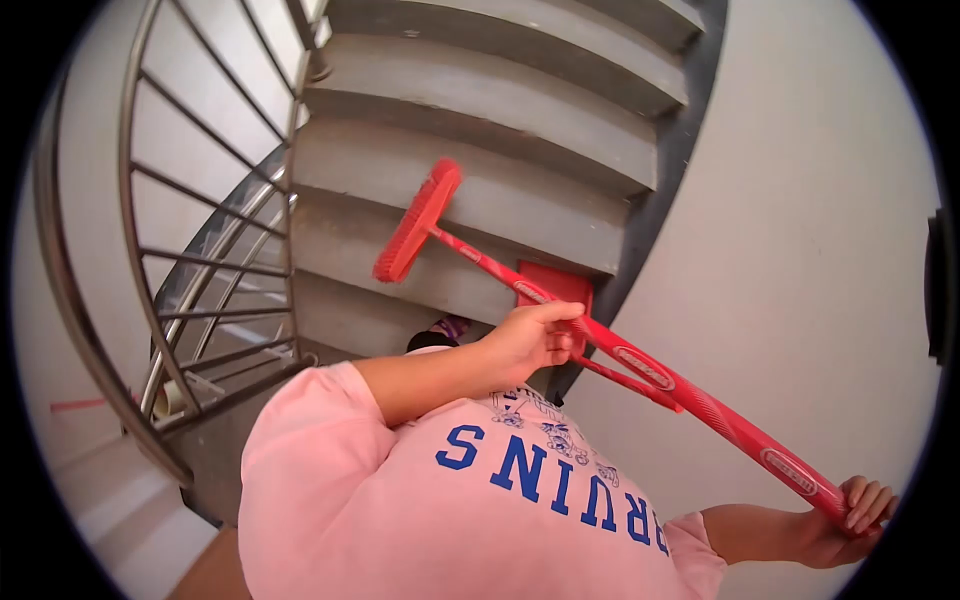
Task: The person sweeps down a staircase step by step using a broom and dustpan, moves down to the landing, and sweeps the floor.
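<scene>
A red broom (410, 225) with a long red handle slants across the view, its bristled head over the grey stair steps. My left hand (540, 338) is closed on the middle of the handle, thumb along the top. At the handle's far end, lower right, my right hand (862, 515) has its fingers wrapped round it. Behind the handle, near my left hand, a red dustpan (575, 290) shows in part beside the wall. Its thin handle extends to the lower right, and the part close to my left fingers is partly hidden.
Curved grey steps (480, 150) rise ahead. A metal railing (130, 200) with bars runs along the left, with a lower flight visible beyond it. A pale wall (800, 230) stands on the right. Part of a foot (453, 326) shows on a step below the broom.
</scene>
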`<action>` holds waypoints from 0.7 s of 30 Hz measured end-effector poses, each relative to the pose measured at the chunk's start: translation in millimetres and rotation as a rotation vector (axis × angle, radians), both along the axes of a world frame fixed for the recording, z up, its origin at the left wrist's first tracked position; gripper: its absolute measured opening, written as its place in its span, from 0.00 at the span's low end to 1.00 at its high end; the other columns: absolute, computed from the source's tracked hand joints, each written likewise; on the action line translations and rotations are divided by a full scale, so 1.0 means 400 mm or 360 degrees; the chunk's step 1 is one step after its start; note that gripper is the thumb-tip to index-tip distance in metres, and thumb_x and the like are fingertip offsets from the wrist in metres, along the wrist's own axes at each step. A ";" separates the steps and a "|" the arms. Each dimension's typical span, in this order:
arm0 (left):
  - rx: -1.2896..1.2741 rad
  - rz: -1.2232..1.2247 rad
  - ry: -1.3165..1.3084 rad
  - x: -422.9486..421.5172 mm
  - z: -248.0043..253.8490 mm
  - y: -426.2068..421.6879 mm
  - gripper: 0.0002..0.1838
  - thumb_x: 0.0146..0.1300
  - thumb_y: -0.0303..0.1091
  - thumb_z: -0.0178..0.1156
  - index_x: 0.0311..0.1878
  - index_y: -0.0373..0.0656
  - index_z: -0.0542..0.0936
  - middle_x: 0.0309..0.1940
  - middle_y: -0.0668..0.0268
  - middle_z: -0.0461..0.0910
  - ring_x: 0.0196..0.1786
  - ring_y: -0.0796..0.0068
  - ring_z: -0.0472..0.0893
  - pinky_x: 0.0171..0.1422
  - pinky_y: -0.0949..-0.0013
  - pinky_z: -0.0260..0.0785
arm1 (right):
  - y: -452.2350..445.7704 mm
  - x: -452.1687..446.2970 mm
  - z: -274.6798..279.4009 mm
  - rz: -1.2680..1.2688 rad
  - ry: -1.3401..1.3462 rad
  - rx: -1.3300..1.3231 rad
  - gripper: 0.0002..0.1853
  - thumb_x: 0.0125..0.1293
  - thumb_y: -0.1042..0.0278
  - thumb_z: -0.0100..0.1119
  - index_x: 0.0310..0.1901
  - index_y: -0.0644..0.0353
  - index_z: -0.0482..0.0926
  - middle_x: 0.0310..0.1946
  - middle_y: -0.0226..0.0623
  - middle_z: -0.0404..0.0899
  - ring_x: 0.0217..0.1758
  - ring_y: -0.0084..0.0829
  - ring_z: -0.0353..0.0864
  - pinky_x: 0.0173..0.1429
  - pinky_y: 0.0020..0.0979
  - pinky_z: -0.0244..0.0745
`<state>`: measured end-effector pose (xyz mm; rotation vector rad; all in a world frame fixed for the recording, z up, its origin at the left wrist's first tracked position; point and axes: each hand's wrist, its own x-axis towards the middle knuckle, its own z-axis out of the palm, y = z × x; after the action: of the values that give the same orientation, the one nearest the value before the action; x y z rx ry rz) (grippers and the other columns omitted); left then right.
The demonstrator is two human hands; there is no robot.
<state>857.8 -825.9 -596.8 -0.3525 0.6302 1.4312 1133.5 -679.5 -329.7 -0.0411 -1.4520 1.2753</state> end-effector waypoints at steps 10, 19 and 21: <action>-0.0654 0.0982 -0.0051 -0.152 -0.282 -0.239 0.09 0.58 0.33 0.58 0.26 0.48 0.68 0.17 0.72 0.67 0.20 0.80 0.65 0.27 0.72 0.65 | -0.017 -0.342 -0.308 0.0540 -0.0741 -0.0423 0.05 0.65 0.73 0.45 0.40 0.63 0.68 0.29 0.38 0.73 0.38 0.36 0.77 0.53 0.42 0.70; -0.0903 0.0956 0.0023 -0.386 -0.504 -0.349 0.09 0.63 0.35 0.54 0.27 0.48 0.67 0.19 0.73 0.66 0.19 0.82 0.64 0.25 0.74 0.64 | -0.137 -0.549 -0.488 0.0806 -0.0894 -0.0813 0.07 0.62 0.77 0.50 0.43 0.62 0.70 0.38 0.41 0.77 0.51 0.38 0.76 0.62 0.39 0.66; -0.0947 0.0923 0.0025 -0.425 -0.534 -0.356 0.09 0.63 0.35 0.53 0.28 0.47 0.67 0.19 0.73 0.66 0.19 0.82 0.64 0.25 0.74 0.64 | -0.152 -0.576 -0.508 0.0811 -0.0925 -0.0901 0.08 0.61 0.78 0.51 0.42 0.61 0.70 0.38 0.40 0.77 0.53 0.39 0.75 0.63 0.39 0.65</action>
<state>687.8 -968.4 -810.6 -1.0593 1.0200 1.7700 902.9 -740.2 -533.0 -0.4785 -1.5817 2.2005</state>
